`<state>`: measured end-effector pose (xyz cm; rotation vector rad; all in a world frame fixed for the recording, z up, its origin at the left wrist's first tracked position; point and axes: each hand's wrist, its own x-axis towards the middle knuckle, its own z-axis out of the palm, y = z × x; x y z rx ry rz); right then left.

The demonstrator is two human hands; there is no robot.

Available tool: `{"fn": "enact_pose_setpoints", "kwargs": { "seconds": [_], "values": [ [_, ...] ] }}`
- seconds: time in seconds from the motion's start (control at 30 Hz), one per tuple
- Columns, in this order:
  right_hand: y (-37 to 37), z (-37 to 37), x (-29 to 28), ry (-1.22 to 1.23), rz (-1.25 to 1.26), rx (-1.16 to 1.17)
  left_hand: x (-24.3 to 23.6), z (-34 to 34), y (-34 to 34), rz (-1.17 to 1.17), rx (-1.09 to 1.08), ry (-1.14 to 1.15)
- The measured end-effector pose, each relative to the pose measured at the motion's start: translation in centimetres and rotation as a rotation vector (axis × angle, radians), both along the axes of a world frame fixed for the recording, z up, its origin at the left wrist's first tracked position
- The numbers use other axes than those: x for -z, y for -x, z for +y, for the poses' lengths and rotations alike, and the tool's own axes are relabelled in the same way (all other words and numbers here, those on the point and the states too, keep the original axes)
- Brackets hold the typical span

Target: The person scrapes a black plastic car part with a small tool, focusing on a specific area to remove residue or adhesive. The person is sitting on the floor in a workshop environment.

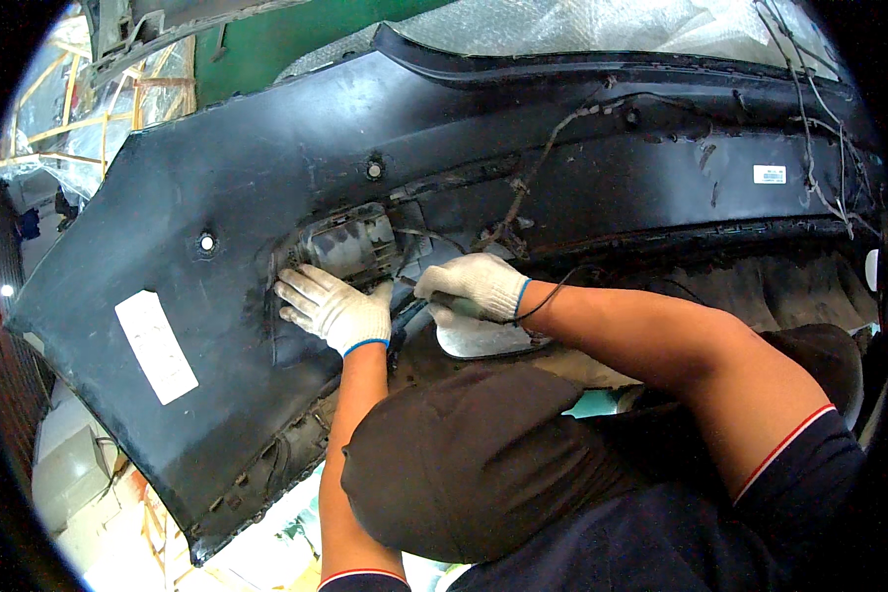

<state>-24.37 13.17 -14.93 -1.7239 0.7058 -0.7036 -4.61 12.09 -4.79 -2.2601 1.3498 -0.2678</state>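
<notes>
A large black car bumper panel (pixel 227 168) lies inner side up before me. My left hand (pixel 337 308), in a white knit glove, presses on it with fingers spread, against a dark ribbed plastic housing (pixel 348 242). Just right of it, my gloved right hand (pixel 476 286) is closed round a slim corded tool (pixel 461 307) that looks like a soldering iron. Its thin end points left toward the housing's lower right edge; the tip's exact contact cannot be made out. From its back end a black cable (pixel 560 286) loops up over my wrist.
A silvery rounded piece (pixel 483 339) lies below my right hand. Wiring harness (pixel 560 126) runs along the bumper, with loose wires (pixel 809 128) at far right. A white paper label (pixel 156 345) is stuck on the left. Clear plastic wrapping (pixel 602 35) lies behind; a grey box (pixel 72 469) stands lower left.
</notes>
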Motion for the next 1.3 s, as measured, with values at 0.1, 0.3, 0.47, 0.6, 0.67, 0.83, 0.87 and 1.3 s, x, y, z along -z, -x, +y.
{"fn": "enact_pose_setpoints", "kwargs": {
  "seconds": [0.1, 0.3, 0.47, 0.6, 0.67, 0.83, 0.87, 1.3],
  "values": [
    [-0.2, -0.2, 0.6, 0.027, -0.024, 0.058, -0.2, 0.0, 0.2, 0.011, 0.004, 0.005],
    [0.2, -0.5, 0.5, 0.087, -0.041, 0.079, -0.2, -0.1, 0.0, 0.008, -0.001, -0.010],
    [0.4, -0.6, 0.2, 0.075, 0.023, 0.041, -0.4, -0.2, 0.3, 0.017, -0.012, -0.011],
    [0.7, -0.4, -0.9, 0.158, 0.027, 0.021, -0.5, -0.3, 0.4, 0.018, -0.017, -0.022],
    [0.9, -0.2, -1.4, 0.193, 0.092, -0.017, -0.4, -0.2, 0.4, 0.020, -0.013, -0.010],
    [0.9, 0.2, -1.4, 0.259, 0.221, -0.105, 0.0, 0.0, 0.1, 0.033, 0.003, 0.018],
    [0.9, 0.4, -1.3, 0.254, 0.244, -0.118, 0.1, 0.0, 0.0, 0.034, 0.007, 0.024],
    [1.0, 0.9, -3.2, 0.249, 0.066, 0.013, 1.3, 0.6, -1.2, -0.001, 0.083, 0.088]
  ]
}}
